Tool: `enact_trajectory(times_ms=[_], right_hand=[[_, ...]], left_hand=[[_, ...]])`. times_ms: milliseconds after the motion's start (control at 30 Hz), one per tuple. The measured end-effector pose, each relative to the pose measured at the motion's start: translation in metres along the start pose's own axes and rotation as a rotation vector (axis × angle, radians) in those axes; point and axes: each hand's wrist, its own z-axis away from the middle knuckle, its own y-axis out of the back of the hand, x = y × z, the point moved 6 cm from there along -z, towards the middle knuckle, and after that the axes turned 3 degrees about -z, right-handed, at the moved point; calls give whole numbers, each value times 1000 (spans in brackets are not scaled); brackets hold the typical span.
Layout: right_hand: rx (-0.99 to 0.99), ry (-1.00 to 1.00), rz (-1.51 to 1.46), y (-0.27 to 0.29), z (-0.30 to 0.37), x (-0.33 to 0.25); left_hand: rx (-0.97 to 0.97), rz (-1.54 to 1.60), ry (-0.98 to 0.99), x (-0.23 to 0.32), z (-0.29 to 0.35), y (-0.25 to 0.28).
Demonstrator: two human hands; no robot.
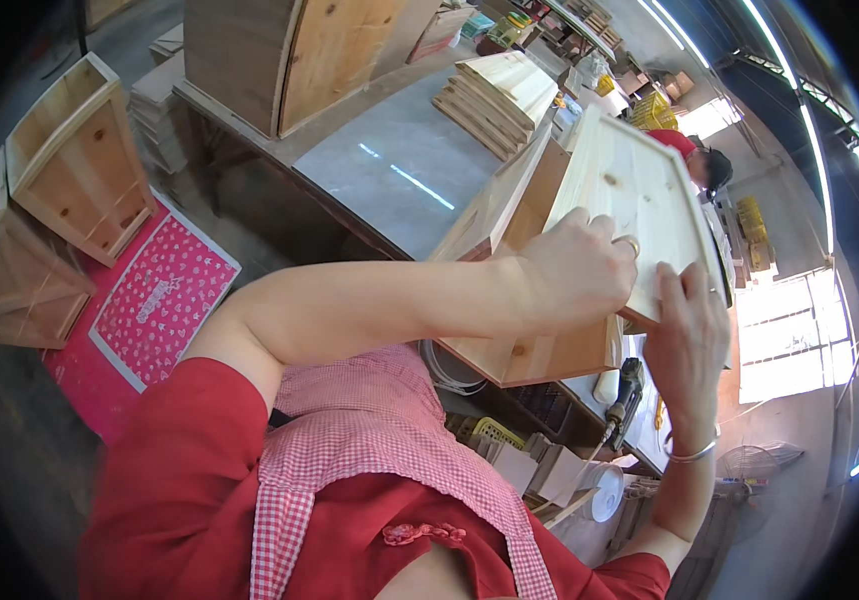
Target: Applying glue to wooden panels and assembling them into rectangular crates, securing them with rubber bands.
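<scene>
Below and left of the curled left fingers (pixel 604 232), the open wooden box (pixel 539 358) sits at the near side of the bench (pixel 379 165), while the framed pine panel (pixel 639 185) tilts above it, reaching away from the fingers. Judging from this, the left fingers do best to work squarely at the panel's near edge, without twisting it, while the right fingers (pixel 696 283), bent and slightly apart over its right near corner, steady it; lopsided force could skew the panel or dent its soft face. The dark hand tool (pixel 628 388) just below the right fingers deserves some clearance. Far left of the left fingers, the standing wooden pieces (pixel 79 165) fade into the dark rim; nearer, the left forearm (pixel 379 305) covers part of the bench. The left fingertips turn under, so whether they clamp the edge or pinch something small cannot be told. Any meeting of panel and box is hidden, and the right thumb is unseen, leaving that grip uncertain too.
</scene>
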Motion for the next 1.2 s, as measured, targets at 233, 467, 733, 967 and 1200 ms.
enact_trajectory(times_ms=[233, 467, 733, 967, 1200], right_hand=[[-26, -93, -159, -55, 24, -7], [-24, -121, -204, -77, 19, -17], [-41, -104, -247, -91, 9, -27], [-7, -79, -254, -92, 7, -31], [3, -89, -269, -88, 8, -32]], left_hand=[[152, -86, -39, 3, 31, 9], [172, 570, 479, -69, 98, 3], [109, 897, 588, -88, 120, -31], [95, 901, 556, -87, 121, -28], [46, 938, 559, -90, 118, -31]])
